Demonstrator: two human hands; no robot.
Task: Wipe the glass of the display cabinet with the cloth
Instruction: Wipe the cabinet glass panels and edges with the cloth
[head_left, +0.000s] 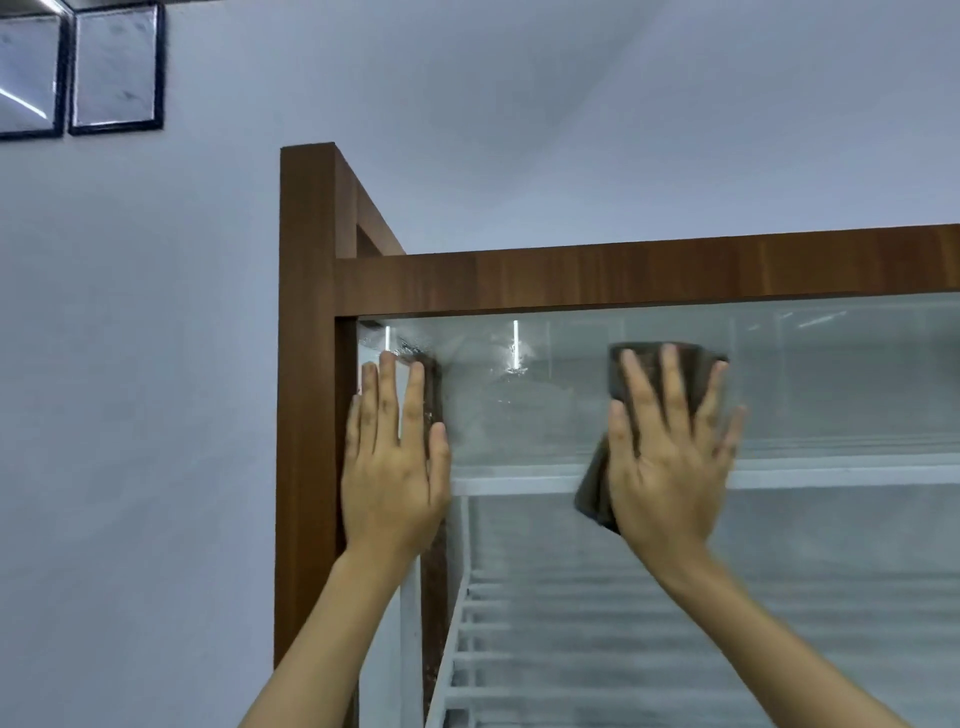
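Note:
The display cabinet has a dark wooden frame (623, 278) and a glass front (550, 395) with smears near its upper left. My right hand (670, 457) lies flat, fingers spread, pressing a grey-brown cloth (592, 493) against the upper part of the glass. The cloth shows above my fingertips and below my palm at the left. My left hand (395, 462) rests flat on the glass beside the left frame post (306, 364), fingers straight and close together, holding nothing.
White wire shelves (519, 623) sit inside the cabinet behind the glass. A pale wall (156, 364) stands to the left, with two black-framed pictures (117, 67) hanging at the upper left.

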